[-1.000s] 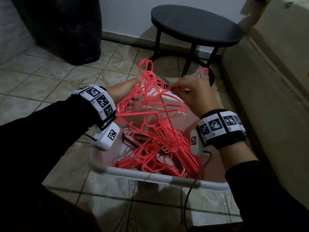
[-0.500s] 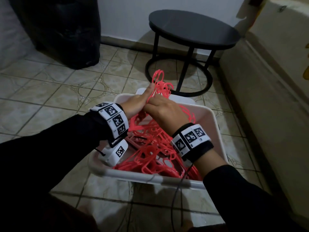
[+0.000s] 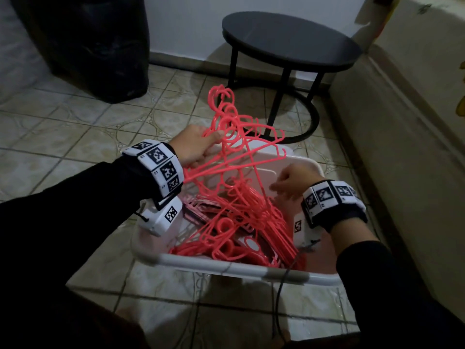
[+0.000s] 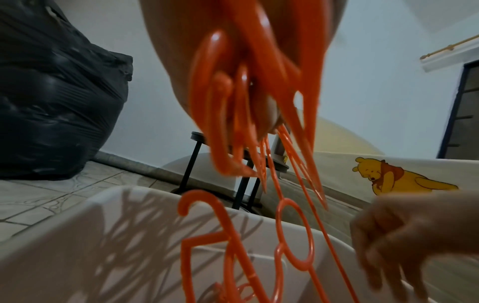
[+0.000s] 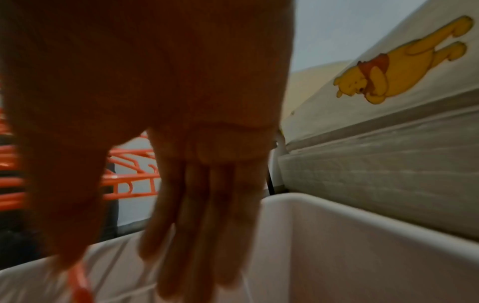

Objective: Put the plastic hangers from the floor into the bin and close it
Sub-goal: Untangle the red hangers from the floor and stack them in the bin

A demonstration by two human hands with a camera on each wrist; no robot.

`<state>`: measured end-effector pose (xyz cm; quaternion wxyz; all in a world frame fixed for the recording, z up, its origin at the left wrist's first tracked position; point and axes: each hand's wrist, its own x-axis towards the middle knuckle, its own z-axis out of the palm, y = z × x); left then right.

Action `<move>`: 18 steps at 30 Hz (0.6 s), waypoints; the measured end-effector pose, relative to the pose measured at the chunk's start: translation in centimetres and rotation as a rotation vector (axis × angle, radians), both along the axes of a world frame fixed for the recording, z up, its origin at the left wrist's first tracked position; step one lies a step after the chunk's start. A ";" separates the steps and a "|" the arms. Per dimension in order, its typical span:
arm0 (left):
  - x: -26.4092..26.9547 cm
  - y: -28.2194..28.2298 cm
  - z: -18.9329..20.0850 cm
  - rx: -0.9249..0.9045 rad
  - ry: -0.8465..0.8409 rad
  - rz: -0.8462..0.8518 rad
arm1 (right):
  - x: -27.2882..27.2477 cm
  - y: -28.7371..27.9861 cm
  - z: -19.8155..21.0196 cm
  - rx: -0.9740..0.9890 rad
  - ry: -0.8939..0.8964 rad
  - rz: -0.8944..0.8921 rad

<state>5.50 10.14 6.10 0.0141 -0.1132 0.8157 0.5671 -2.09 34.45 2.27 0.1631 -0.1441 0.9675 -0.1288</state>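
The left hand gripped a bunch of pink hangers by their necks, holding them up over the white bin. More hangers lay piled inside the bin. The right hand hung over the bin with loose, straight fingers, holding nothing.

tiled floor, round black table, dim light
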 end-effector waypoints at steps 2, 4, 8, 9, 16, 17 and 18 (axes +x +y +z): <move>0.0 0.0 0.3 0.050 -0.002 -0.008 | 0.7 -0.7 -1.4 -0.140 -0.244 -0.002; 0.0 0.1 0.4 0.079 0.009 -0.014 | 1.7 -2.1 -2.5 -0.483 -0.316 0.019; -0.1 -0.3 0.3 0.009 0.051 0.001 | 2.9 -3.8 -2.2 -0.939 -0.160 -0.050; -0.1 -0.6 0.3 -0.009 0.056 0.008 | 2.7 -3.8 -2.0 -0.989 -0.121 -0.070; 0.6 -1.2 0.9 0.131 0.055 -0.033 | 1.5 -3.5 -2.1 -1.106 -0.028 -0.163; 0.6 -1.1 1.0 0.146 0.056 -0.044 | 1.5 -3.4 -2.1 -1.121 -0.031 -0.160; 0.7 -1.0 0.9 0.148 0.059 -0.048 | 1.5 -3.3 -2.1 -1.137 -0.038 -0.155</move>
